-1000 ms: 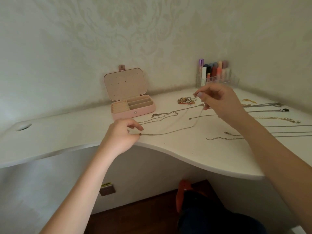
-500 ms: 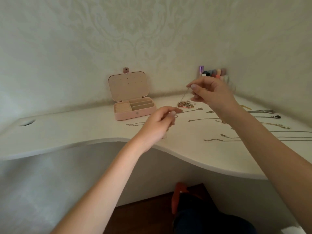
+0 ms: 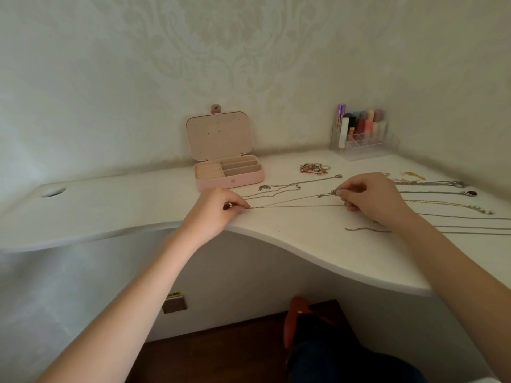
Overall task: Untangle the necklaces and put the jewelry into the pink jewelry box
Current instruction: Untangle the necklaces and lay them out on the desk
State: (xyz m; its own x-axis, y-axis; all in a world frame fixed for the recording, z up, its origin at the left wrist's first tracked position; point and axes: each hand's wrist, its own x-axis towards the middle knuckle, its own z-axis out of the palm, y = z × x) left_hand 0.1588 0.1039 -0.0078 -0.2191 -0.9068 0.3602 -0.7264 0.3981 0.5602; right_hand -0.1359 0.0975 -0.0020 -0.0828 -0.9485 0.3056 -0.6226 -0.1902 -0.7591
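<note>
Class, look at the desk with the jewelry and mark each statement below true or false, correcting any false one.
1. The pink jewelry box stands open. True.
2. The left hand and right hand hold a thin chain stretched between them. True.
3. The clear organizer stands left of the box. False: it stands to the right, in the corner.
4. The bracelet pile lies inside the box. False: it lies on the desk.

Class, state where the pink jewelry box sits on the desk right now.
In the head view, the pink jewelry box sits open at the desk's back, near the wall, just beyond the left hand.
</note>
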